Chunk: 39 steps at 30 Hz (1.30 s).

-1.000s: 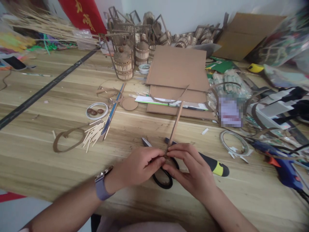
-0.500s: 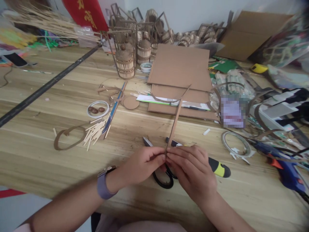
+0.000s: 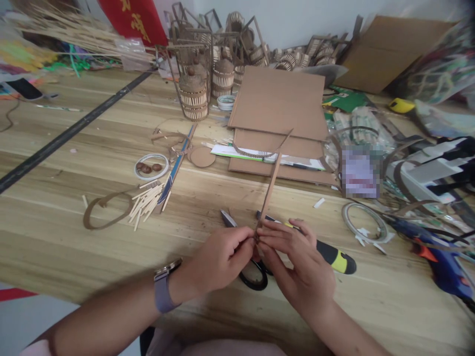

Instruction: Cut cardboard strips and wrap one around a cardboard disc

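Note:
My left hand (image 3: pixel 218 259) and my right hand (image 3: pixel 297 267) meet low in the middle of the wooden table (image 3: pixel 55 237). Both pinch the near end of a long thin brown cardboard strip (image 3: pixel 270 190) that slants up and away from me. A watch with a purple strap (image 3: pixel 163 291) is on my left wrist. Under my hands lie black-handled scissors (image 3: pixel 252 277) and a black and yellow utility knife (image 3: pixel 334 257).
Flat cardboard sheets (image 3: pixel 278 106) lie beyond the strip, with small woven baskets (image 3: pixel 193 96) behind them. A pile of short sticks (image 3: pixel 146 202), a cardboard loop (image 3: pixel 106 215) and a tape ring (image 3: pixel 150 165) sit left. A blue glue gun (image 3: pixel 441 262) and clutter fill the right.
My hands have stayed on the strip's near end and shifted their fingers slightly. The view has drifted a little.

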Available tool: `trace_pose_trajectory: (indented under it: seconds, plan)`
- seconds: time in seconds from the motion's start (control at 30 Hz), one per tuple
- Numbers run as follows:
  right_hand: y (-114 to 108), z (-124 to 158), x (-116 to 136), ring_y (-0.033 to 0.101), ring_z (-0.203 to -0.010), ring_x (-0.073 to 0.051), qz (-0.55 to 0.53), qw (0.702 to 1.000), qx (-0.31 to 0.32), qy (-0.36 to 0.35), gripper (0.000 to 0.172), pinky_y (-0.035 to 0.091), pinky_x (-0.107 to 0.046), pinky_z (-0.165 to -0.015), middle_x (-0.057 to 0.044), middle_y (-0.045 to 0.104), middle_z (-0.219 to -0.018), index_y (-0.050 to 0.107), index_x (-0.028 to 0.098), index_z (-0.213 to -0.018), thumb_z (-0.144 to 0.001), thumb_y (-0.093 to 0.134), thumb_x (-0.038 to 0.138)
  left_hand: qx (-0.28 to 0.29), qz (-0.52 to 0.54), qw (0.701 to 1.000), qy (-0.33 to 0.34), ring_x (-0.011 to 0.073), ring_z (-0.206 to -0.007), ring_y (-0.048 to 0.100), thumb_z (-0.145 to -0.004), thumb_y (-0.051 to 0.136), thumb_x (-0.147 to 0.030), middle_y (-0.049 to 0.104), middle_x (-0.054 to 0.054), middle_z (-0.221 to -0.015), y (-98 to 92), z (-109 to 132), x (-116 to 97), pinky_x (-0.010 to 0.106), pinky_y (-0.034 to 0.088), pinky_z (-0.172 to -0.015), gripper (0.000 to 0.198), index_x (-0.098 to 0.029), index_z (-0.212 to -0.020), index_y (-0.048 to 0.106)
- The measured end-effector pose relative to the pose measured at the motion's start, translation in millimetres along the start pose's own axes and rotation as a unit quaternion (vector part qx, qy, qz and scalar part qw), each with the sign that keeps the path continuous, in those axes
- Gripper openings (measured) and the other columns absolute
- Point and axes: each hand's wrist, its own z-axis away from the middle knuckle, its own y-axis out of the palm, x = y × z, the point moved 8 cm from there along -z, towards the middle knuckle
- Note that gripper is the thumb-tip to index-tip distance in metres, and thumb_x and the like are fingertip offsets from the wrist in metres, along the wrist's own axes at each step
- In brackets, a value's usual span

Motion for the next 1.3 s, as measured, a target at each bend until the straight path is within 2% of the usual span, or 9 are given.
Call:
trace_pose_trajectory:
  seconds: [0.17, 0.27, 0.43, 0.57, 0.77, 0.9, 1.17, 1.3]
  plan:
    - [-0.7, 0.5, -13.6, 0.074, -0.094, -0.023, -0.07, 0.996, -0.005, 0.06, 0.009, 0.046, -0.043, -0.094, 0.0, 0.078, -0.086, 0.064, 0.026, -0.09, -0.09, 0.061, 0.018, 0.009, -0.031, 0.999, 0.04, 0.0135, -0.069, 0.055, -0.097, 0.039, -0.022, 0.06, 0.001, -0.073, -3.1, -0.5, -8.0, 0.024, 0.04, -0.063, 0.026, -0.018, -0.076, 0.053]
    - [-0.9, 1.7, -18.2, 0.073, -0.095, -0.023, -0.095, 0.992, -0.011, 0.077, 0.008, 0.048, -0.043, -0.094, 0.0, 0.077, -0.086, 0.064, 0.026, -0.091, -0.09, 0.062, 0.019, 0.019, -0.052, 0.998, 0.043, 0.0143, -0.071, 0.055, -0.098, 0.038, -0.023, 0.061, 0.001, -0.074, -3.5, -1.5, -8.1, 0.024, 0.04, -0.065, 0.027, -0.018, -0.077, 0.054]
    - [0.3, 1.3, -5.5, 0.073, -0.093, -0.021, -0.047, 0.999, -0.003, 0.014, 0.01, 0.045, -0.041, -0.094, 0.0, 0.077, -0.089, 0.064, 0.025, -0.094, -0.09, 0.061, 0.016, 0.03, -0.009, 0.999, 0.019, 0.0147, -0.073, 0.058, -0.1, 0.043, -0.033, 0.064, 0.001, -0.079, -0.7, -2.4, -2.1, 0.024, 0.041, -0.065, 0.026, -0.017, -0.087, 0.058]
    - [2.0, 2.8, 0.2, 0.071, -0.097, -0.022, 0.016, 1.0, -0.017, -0.017, 0.011, 0.042, -0.041, -0.094, -0.002, 0.077, -0.095, 0.064, 0.025, -0.095, -0.09, 0.062, 0.016, 0.016, 0.011, 1.0, -0.02, 0.0136, -0.071, 0.058, -0.102, 0.04, -0.033, 0.062, 0.0, -0.076, 0.9, -1.5, 8.4, 0.024, 0.04, -0.064, 0.028, -0.017, -0.088, 0.059]
    - [5.1, 5.1, -1.2, 0.066, -0.108, -0.025, 0.045, 0.999, -0.014, -0.022, 0.011, 0.042, -0.043, -0.094, -0.004, 0.077, -0.098, 0.064, 0.024, -0.097, -0.09, 0.062, 0.015, 0.015, 0.056, 0.997, -0.048, 0.0131, -0.069, 0.059, -0.101, 0.041, -0.033, 0.062, 0.0, -0.074, 5.6, -1.0, 15.1, 0.023, 0.041, -0.063, 0.028, -0.017, -0.088, 0.058]
    - [2.2, 3.0, -0.1, 0.069, -0.103, -0.023, 0.052, 0.998, -0.017, -0.011, 0.011, 0.04, -0.042, -0.095, -0.001, 0.078, -0.093, 0.062, 0.025, -0.094, -0.091, 0.059, 0.014, 0.015, 0.053, 0.998, -0.027, 0.0128, -0.069, 0.058, -0.1, 0.041, -0.029, 0.063, 0.0, -0.074, 6.2, -0.6, 11.0, 0.023, 0.041, -0.063, 0.027, -0.017, -0.081, 0.056]
    - [-3.2, 1.6, -5.0, 0.072, -0.097, -0.021, 0.014, 0.999, -0.034, 0.025, 0.012, 0.043, -0.041, -0.093, 0.001, 0.078, -0.086, 0.06, 0.026, -0.093, -0.091, 0.057, 0.014, 0.026, 0.038, 0.999, 0.005, 0.0109, -0.07, 0.058, -0.1, 0.041, -0.024, 0.064, -0.001, -0.075, 4.1, -0.4, 6.1, 0.021, 0.041, -0.066, 0.024, -0.017, -0.083, 0.057]
    - [-5.1, 0.8, -6.3, 0.072, -0.097, -0.021, -0.008, 0.999, -0.036, 0.03, 0.011, 0.045, -0.041, -0.091, 0.0, 0.077, -0.085, 0.06, 0.026, -0.093, -0.092, 0.056, 0.016, 0.041, 0.036, 0.998, -0.006, 0.0114, -0.07, 0.058, -0.1, 0.041, -0.027, 0.064, -0.001, -0.075, 4.0, -0.9, 4.4, 0.022, 0.04, -0.064, 0.026, -0.017, -0.083, 0.058]
